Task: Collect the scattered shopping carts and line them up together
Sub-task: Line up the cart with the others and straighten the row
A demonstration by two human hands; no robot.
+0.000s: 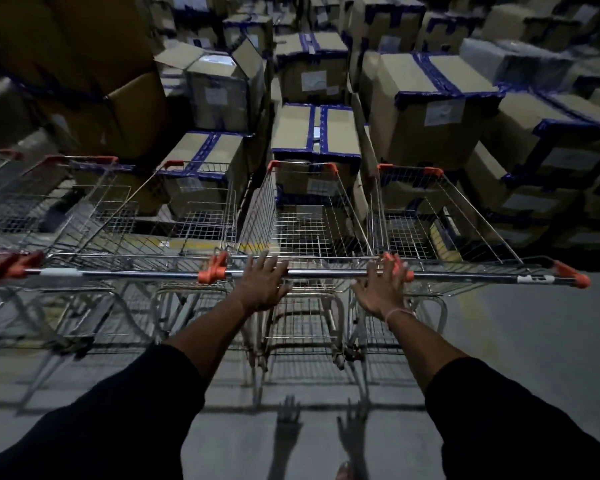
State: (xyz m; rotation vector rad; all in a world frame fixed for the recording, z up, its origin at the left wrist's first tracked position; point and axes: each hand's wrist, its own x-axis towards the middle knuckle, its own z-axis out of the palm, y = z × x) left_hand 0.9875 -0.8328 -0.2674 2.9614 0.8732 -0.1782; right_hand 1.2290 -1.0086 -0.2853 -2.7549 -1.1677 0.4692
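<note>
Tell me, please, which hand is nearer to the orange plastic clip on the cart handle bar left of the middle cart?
Left. The left hand lies open on the steel bar just right of the orange plastic clip; the right hand rests farther along the bar.

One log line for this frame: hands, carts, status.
left hand: open on middle cart handle | right hand: open on same handle | carts: side by side facing boxes | status: lining up

The scene is dimly lit from above and behind, so that finger-spread shadows of the hands are thrown onto the grey floor [520, 341], while motion blur softens the stacked cardboard boxes [430, 109], and straight lines are bowed by wide-angle distortion near the edges.
</note>
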